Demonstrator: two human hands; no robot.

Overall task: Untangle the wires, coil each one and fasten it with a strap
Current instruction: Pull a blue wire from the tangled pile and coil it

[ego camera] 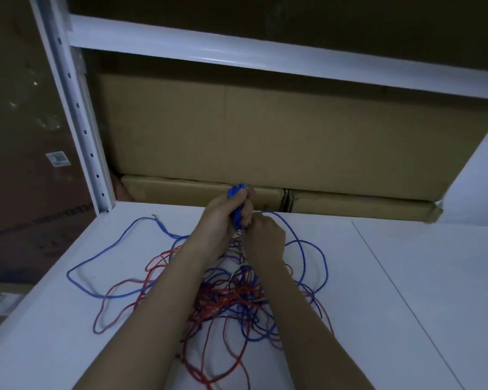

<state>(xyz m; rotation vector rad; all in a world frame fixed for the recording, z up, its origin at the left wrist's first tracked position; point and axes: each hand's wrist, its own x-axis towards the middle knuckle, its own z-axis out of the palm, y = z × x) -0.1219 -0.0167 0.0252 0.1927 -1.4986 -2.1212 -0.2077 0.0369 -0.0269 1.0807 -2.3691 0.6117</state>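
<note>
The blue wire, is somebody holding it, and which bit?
Yes. The left hand grips the coiled bundle of blue wire around its middle. The right hand pinches a loose strand just below.

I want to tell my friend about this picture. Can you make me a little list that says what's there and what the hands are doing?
place: white flat shelf board
left hand: grips a bunched coil of thin blue wire
right hand: pinches the blue wire just below the coil
loose wires: tangled pile of thin red and blue wires under the forearms
behind: brown cardboard boxes
strap: none seen
</note>
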